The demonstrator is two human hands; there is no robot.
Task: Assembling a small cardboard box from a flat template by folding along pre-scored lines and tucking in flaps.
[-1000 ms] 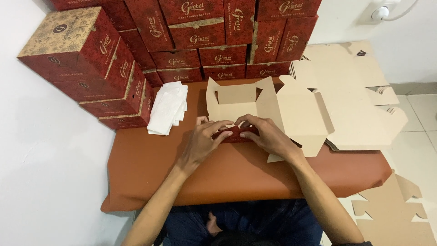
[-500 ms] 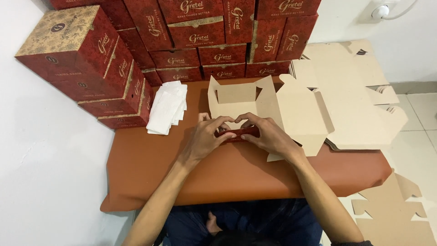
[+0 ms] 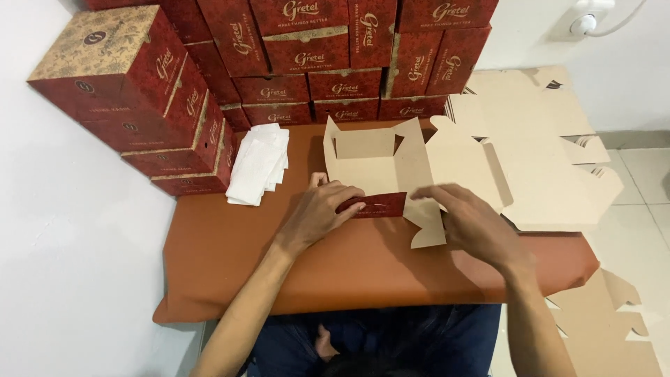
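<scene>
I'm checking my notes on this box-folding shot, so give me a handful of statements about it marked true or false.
1. The left hand presses on the red front flap of the part-folded carton. True.
2. The right hand grips the stack of white paper sheets. False: it is at the carton's brown side flap; the sheets lie untouched to the left.
3. Finished red boxes are stacked along the wall behind the table. True.
4. The table top is green. False: it is orange-brown.
5. Flat unfolded carton blanks lie to the right. True.
</scene>
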